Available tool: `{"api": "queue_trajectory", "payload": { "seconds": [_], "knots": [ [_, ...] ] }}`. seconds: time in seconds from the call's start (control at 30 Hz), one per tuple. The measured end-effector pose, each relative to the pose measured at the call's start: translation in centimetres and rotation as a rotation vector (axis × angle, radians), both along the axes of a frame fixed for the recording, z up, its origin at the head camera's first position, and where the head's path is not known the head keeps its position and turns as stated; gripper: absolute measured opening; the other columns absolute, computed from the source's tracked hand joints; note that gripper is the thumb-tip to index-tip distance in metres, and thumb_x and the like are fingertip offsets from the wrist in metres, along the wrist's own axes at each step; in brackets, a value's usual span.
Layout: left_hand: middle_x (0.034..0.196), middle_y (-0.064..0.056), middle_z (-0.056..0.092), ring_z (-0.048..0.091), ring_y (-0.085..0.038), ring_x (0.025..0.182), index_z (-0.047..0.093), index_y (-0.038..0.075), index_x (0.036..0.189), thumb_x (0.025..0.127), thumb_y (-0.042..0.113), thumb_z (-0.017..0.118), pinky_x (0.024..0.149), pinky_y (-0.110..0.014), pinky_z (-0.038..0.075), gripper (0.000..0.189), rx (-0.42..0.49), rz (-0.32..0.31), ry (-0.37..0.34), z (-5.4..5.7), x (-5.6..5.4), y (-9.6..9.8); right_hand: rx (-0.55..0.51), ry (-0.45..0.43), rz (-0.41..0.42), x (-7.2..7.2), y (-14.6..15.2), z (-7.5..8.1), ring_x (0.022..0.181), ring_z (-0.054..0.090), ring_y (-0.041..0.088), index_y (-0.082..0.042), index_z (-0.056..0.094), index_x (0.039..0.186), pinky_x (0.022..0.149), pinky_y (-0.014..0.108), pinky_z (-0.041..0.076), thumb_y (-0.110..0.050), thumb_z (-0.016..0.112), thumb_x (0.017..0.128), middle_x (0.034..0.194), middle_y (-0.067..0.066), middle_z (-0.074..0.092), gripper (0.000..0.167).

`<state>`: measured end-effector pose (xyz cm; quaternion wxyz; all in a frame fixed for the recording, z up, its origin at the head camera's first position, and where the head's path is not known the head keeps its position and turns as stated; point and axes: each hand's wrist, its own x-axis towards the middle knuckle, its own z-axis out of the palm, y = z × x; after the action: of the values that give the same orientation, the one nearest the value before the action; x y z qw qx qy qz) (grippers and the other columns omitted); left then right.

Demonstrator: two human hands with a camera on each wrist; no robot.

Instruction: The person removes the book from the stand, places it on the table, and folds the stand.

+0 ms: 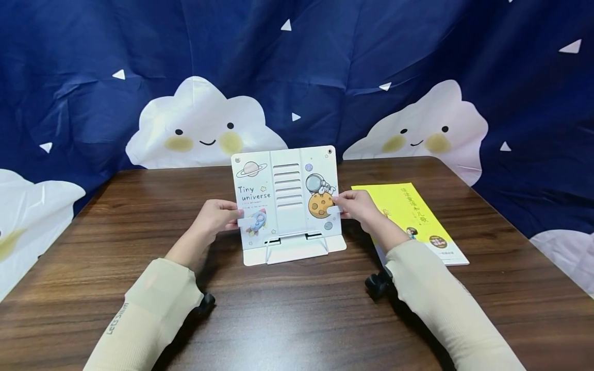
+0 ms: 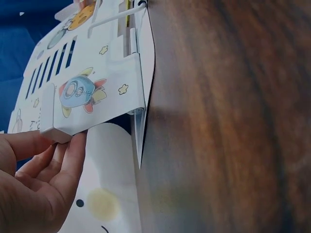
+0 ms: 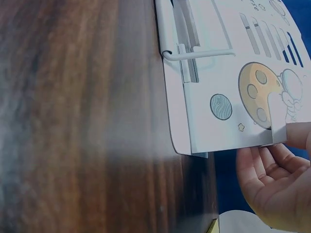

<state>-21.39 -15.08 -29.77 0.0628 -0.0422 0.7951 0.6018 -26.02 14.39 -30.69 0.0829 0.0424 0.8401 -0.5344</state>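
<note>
A white book stand [image 1: 287, 216] printed with a planet, a rocket and an astronaut stands tilted back on the table, its slotted panel facing me. My left hand [image 1: 216, 215] pinches its left edge beside the rocket, at a small white side clip [image 2: 48, 111]. On the opposite edge, my right hand [image 1: 357, 205] pinches the panel by the matching clip [image 3: 278, 116], near the orange moon. Along the bottom, a white wire bracket [image 1: 297, 252] sits folded out over the stand's base lip. The fingers behind the panel show from below in both wrist views.
A yellow book [image 1: 417, 216] with a white lower band lies flat at the right, partly under my right forearm. The dark wooden table [image 1: 297, 319] reaches back to a blue curtain [image 1: 297, 51] with white clouds. Black wrist devices [image 1: 378, 285] sit beneath both sleeves.
</note>
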Motion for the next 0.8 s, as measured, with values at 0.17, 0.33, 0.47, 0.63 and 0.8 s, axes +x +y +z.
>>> {"api": "queue_trajectory", "payload": {
  "seconds": [0.17,0.33,0.47,0.63,0.8],
  "knots": [
    [0.096,-0.023,0.058,0.058,-0.014,0.068,0.054,-0.015,0.100,0.083,-0.001,0.051,0.068,-0.029,0.048,0.023,0.000,-0.009,-0.005,0.0,0.1,-0.1,-0.006,-0.015,-0.018,-0.3,-0.2,0.2,0.081,0.051,0.021,0.003,0.057,0.098,0.073,0.029,0.047,-0.021,0.053,0.087,0.101,0.014,0.051,0.028],
    [0.095,-0.022,0.059,0.059,-0.013,0.068,0.054,-0.015,0.100,0.082,-0.001,0.052,0.068,-0.028,0.048,0.022,0.001,-0.013,-0.017,0.1,0.3,-0.1,-0.024,-0.026,-0.031,-0.6,-0.3,0.4,0.084,0.049,0.020,0.004,0.056,0.099,0.077,0.033,0.045,-0.020,0.053,0.087,0.103,0.014,0.050,0.028],
    [0.096,-0.022,0.058,0.058,-0.014,0.068,0.055,-0.015,0.099,0.082,-0.001,0.052,0.067,-0.028,0.049,0.021,-0.005,-0.012,-0.018,0.0,0.3,-0.1,-0.018,-0.019,-0.044,-0.9,-0.5,0.4,0.083,0.049,0.021,0.004,0.057,0.098,0.077,0.033,0.045,-0.019,0.053,0.087,0.102,0.014,0.051,0.027],
    [0.095,-0.022,0.058,0.058,-0.014,0.067,0.055,-0.015,0.098,0.082,-0.001,0.053,0.067,-0.029,0.049,0.021,0.007,-0.021,-0.017,0.0,0.5,-0.1,0.015,0.016,-0.073,-1.6,-0.9,-0.1,0.080,0.051,0.017,0.003,0.060,0.094,0.076,0.036,0.045,-0.019,0.054,0.086,0.099,0.012,0.053,0.024],
    [0.090,-0.020,0.060,0.058,-0.014,0.067,0.054,-0.017,0.097,0.082,-0.003,0.053,0.069,-0.032,0.048,0.021,0.038,-0.036,-0.021,0.2,0.9,0.0,-0.007,0.051,-0.097,-2.0,-1.2,-0.4,0.076,0.053,0.016,0.004,0.061,0.092,0.076,0.038,0.045,-0.017,0.056,0.085,0.096,0.012,0.054,0.023]
  ]
}}
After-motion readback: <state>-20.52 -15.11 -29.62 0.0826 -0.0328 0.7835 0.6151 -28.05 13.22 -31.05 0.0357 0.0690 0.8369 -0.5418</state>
